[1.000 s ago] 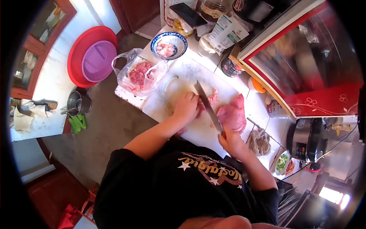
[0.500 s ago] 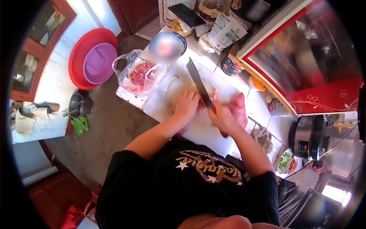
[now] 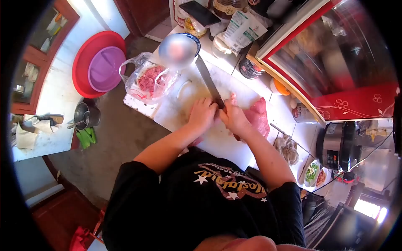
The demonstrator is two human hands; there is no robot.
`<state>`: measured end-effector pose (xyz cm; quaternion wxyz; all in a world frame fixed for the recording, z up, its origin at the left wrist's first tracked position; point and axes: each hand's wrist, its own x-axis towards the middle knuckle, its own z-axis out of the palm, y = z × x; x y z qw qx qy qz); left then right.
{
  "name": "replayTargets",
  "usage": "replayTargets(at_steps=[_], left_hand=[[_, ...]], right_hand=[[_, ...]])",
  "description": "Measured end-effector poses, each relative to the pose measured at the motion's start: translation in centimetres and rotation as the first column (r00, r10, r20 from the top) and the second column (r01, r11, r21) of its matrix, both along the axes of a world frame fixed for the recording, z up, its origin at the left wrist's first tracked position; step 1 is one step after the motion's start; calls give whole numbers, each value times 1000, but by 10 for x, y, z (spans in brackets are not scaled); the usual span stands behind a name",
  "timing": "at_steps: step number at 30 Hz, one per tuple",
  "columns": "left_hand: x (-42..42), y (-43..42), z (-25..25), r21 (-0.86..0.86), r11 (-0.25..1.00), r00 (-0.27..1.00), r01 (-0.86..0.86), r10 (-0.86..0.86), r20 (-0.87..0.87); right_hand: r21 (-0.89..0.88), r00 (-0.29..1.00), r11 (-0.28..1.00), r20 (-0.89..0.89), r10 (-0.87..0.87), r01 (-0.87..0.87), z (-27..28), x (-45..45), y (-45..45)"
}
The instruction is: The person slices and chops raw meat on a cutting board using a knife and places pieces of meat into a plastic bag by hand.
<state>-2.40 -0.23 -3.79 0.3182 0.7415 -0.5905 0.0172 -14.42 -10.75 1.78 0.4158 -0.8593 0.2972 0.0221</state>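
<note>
My right hand [image 3: 235, 119] is wrapped around the handle of a long knife [image 3: 208, 79]. Its blade points away from me and lies across the white cutting board [image 3: 165, 111]. Close beside the blade, my left hand [image 3: 202, 113] presses down with bent fingers on a piece of meat. That piece is mostly covered; a bit of pink shows by my wrist. To the right of my right hand sits a large chunk of raw meat [image 3: 260, 115], with a small pale scrap [image 3: 233, 98] near it. Cut pieces of meat [image 3: 150, 79] fill a clear plastic bag [image 3: 140, 90] at the board's far left.
A blue-rimmed bowl [image 3: 197, 40] with blurred contents stands beyond the board. A phone [image 3: 200, 13], jars and a packet [image 3: 245, 31] are at the back. Right are a glass-fronted cabinet [image 3: 356, 102], a knotted bag [image 3: 287, 149] and a rice cooker [image 3: 333, 146]. Basins [image 3: 79, 67] lean left.
The knife and my right hand have moved left, closer to my left hand. The whole view has shifted slightly. My left hand stays on the meat.
</note>
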Motion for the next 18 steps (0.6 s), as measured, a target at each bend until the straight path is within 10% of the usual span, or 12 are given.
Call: replayTargets(at_steps=[3, 12, 18], left_hand=[[5, 5, 3, -45, 999, 999, -29, 28, -21], [0, 2, -13, -9, 995, 995, -96, 96, -32], [-1, 7, -4, 17, 998, 999, -54, 54, -6]], right_hand=[[176, 999, 984, 42, -12, 4, 20, -15, -2], [-55, 960, 993, -265, 89, -107, 39, -102, 35], [-25, 995, 997, -76, 69, -71, -1, -9, 5]])
